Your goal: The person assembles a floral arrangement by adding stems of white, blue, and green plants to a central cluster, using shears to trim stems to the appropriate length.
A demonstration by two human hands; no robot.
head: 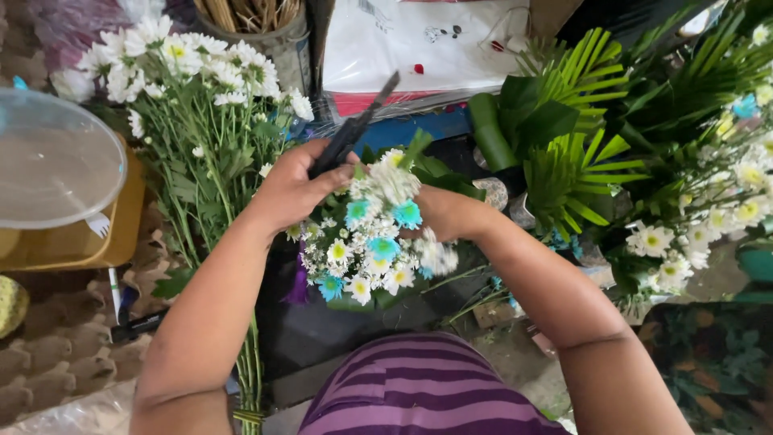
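Scissors, dark and slim, sit in the left hand just above the middle of the frame, their blades pointing up and to the right toward a white sheet at the top. That hand's grip is closed around the handles, fingers curled over them. Just to the right, the right hand is tucked into a small bouquet of white daisies with yellow centres and a few turquoise-dyed blooms; the flowers hide its fingers, so I cannot tell how tightly they close on the stems. The bouquet sits at the centre of the frame, between the two hands and touching both, over a dark bench surface.

Below the hands, at the bottom middle, lies the person's purple striped clothing. To the left, a loose bunch of long-stemmed white daisies runs from the upper left down to the lower left edge. Further left, a clear plastic lid rests on a yellow-brown container. On the right side stand green palm leaves, folded and fanned, with a larger arrangement of white, yellow and blue flowers near the right edge. A grey bucket holding dry stalks stands at the top, left of centre.
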